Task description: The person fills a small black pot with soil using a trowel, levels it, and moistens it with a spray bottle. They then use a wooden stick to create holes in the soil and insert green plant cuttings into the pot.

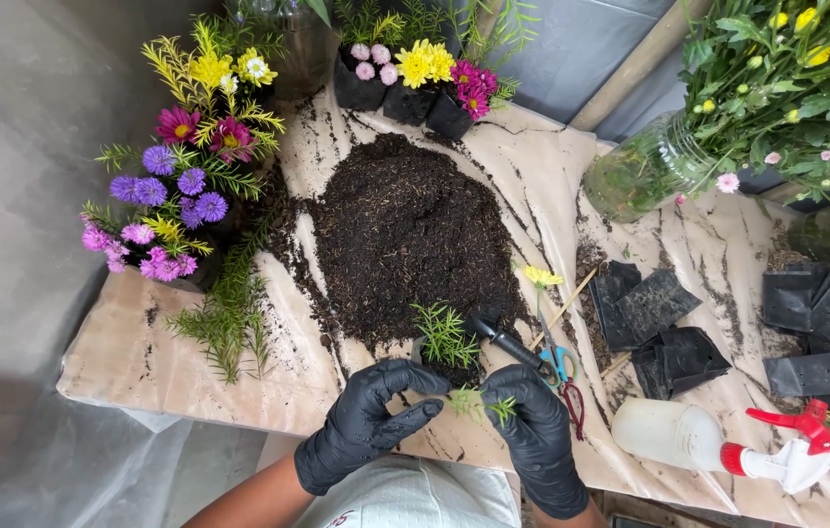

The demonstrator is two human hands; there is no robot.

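Both my hands wear black gloves at the table's front edge. My left hand (371, 416) and my right hand (532, 420) pinch a small green sprig (479, 403) between their fingertips. Just beyond them stands a small black nursery bag (425, 354) with a leafy green cutting (444, 335) planted in it. A big heap of dark potting soil (400, 235) lies on the plastic-covered table (141, 352) behind it. Scissors (542, 357) with black, blue and red handles rest right of the bag, next to a yellow flower (542, 278) on a stem.
Potted purple, pink and yellow flowers (180, 176) stand at the left and more flowers in black bags (415, 73) at the back. A glass jar (645, 171) holds a bouquet at right. Empty black bags (664, 323) and a white spray bottle (689, 435) lie at the right.
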